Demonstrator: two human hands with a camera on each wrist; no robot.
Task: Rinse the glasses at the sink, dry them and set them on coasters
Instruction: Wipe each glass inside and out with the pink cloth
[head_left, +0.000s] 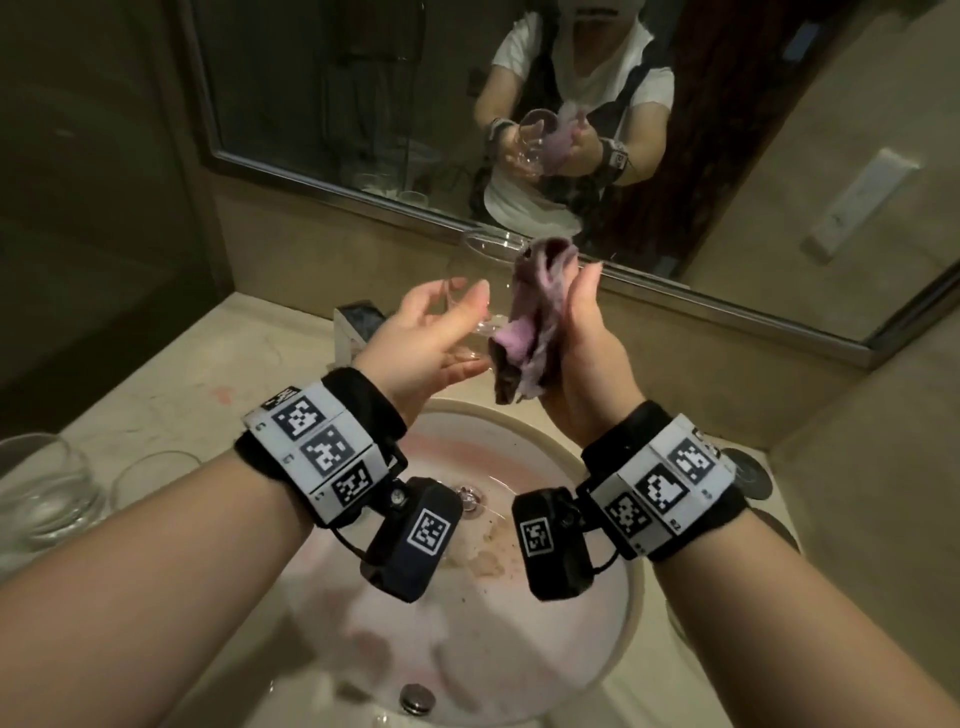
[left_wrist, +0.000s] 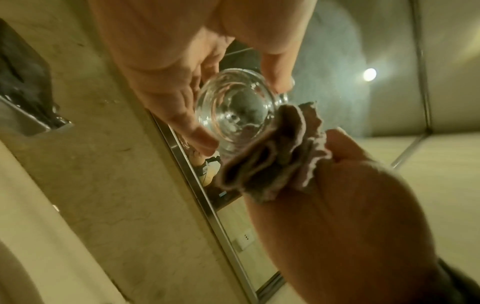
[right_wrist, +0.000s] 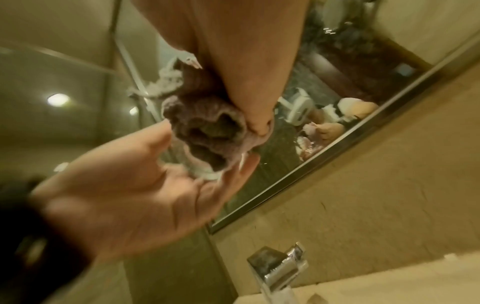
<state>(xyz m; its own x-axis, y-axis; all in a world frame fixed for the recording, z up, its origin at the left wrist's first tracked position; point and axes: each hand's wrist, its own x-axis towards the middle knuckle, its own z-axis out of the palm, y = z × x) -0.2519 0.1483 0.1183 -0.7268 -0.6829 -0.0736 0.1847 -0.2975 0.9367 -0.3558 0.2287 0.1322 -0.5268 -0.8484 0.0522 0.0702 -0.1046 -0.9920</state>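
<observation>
Over the sink (head_left: 587, 613), my left hand (head_left: 457, 312) holds a clear stemless glass (head_left: 465, 283) by its lower part, tilted with the rim toward the mirror. The left wrist view looks at the glass (left_wrist: 233, 115) bottom-on, held between thumb and fingers. My right hand (head_left: 576, 322) grips a bunched purple cloth (head_left: 535, 317) against the side of the glass. In the right wrist view the cloth (right_wrist: 207, 127) hides most of the glass. Two more clear glasses (head_left: 47, 488) (head_left: 150, 480) stand on the counter to the left.
The chrome faucet (head_left: 358, 322) stands behind the basin, below my left hand. A dark round disc (head_left: 750, 475), perhaps a coaster, lies on the counter right of the sink. A framed mirror (head_left: 363, 104) covers the back wall. The basin shows pinkish stains around the drain (head_left: 470, 501).
</observation>
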